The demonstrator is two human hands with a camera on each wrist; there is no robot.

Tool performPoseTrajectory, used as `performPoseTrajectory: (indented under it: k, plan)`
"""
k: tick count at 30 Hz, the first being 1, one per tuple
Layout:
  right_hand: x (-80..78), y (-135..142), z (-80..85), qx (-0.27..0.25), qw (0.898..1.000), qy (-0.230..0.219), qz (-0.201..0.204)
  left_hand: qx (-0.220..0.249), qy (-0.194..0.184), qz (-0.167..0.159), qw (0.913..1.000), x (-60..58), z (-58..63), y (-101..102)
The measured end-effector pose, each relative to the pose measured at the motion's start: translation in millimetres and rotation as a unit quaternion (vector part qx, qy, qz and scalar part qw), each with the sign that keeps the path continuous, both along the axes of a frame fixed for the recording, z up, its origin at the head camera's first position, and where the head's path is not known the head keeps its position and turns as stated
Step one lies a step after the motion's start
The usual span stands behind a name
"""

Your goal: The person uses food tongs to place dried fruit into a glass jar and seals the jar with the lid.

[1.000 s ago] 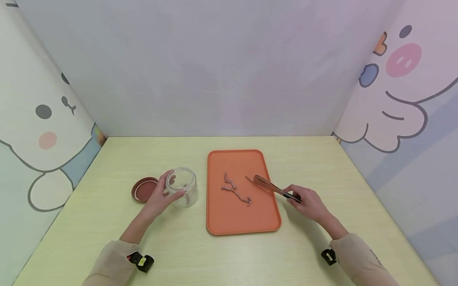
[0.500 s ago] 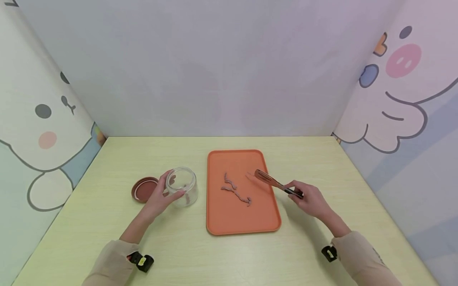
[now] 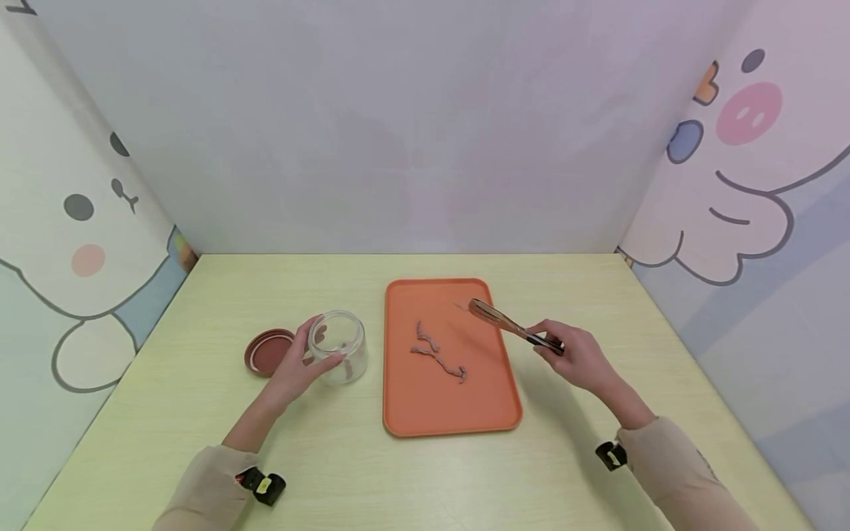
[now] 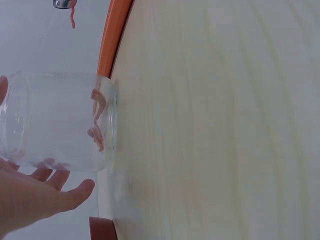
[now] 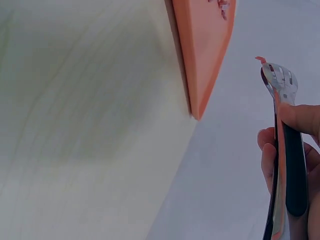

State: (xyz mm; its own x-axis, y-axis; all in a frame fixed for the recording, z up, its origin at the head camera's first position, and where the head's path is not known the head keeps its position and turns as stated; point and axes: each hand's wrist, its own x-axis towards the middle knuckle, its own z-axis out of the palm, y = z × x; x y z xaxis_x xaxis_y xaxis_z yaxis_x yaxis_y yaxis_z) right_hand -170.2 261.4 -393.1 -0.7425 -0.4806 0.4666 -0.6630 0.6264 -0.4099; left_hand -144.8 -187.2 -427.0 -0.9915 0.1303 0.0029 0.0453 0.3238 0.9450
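Observation:
My left hand [image 3: 292,369] holds a clear glass jar [image 3: 352,361] standing upright, lidless, on the table. In the left wrist view, twisted reddish-brown strips [image 4: 99,107] lie at the jar's bottom. My right hand [image 3: 578,359] grips metal tongs [image 3: 493,316] by their dark handles. The tongs' slotted heads are closed on a thin reddish strip [image 4: 73,18], which sticks out past their tips above the tray. On the orange tray [image 3: 451,405] lie two more twisted strips, a short strip [image 3: 427,337] and a longer strip [image 3: 440,361]. What the strips are made of, I cannot tell.
A round brown-red lid [image 3: 268,354] lies left of the jar, close to my left hand. The tray has a low raised rim and stands between the jar and my right hand. A pale curtain wall [image 3: 412,184] closes off the table's back.
My right hand has raised the tongs and moved them slightly away from me, carrying the thin strip up off the tray. The left hand and jar stay in place.

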Motion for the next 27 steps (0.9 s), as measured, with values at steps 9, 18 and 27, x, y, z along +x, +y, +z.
performPoseTrajectory:
  k: [9, 18, 27]
  plan:
    - [-4.4, -14.7, 15.6, 0.001, 1.0, 0.006, 0.012, 0.002, 0.002, 0.0, 1.0, 0.2, -0.3, -0.2]
    - [-4.1, -38.1, 28.0, -0.01, 0.999, 0.006, 0.053, 0.003, 0.002, -0.001, 1.0, 1.0, 0.4, 0.2]
    - [-2.1, -64.4, 36.9, -0.023, 0.994, 0.024, 0.107, 0.003, 0.001, -0.002, 1.0, 0.7, 0.5, 0.4]
